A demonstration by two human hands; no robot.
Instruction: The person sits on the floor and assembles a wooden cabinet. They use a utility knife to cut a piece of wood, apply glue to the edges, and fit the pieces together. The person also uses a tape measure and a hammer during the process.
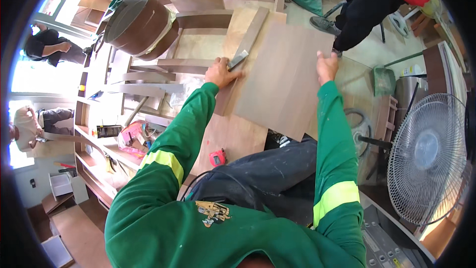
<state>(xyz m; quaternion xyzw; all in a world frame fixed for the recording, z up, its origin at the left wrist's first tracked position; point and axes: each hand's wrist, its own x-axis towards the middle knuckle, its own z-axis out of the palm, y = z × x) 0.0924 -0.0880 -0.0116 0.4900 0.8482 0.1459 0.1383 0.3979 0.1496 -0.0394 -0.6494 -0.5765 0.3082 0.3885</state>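
My left hand (221,73) is closed round a putty knife (239,59), whose flat metal blade points away to the right. It rests by a long brown wooden strip (254,32). Tilted in front of me is a thin brown wooden panel (282,72), its lower corner near my legs. At the panel's right edge, my right hand (327,68) grips it with the thumb up; part of the fingers is hidden behind it. A red tape measure (217,158) lies on a brown board (233,136) close to my leg.
A brown cylinder (134,22) and several wooden frame pieces (148,76) crowd the left. A standing fan (426,154) is at the right. One person (367,5) stands at the far right; two others are at the left. A green dustpan (384,81) sits beyond the fan.
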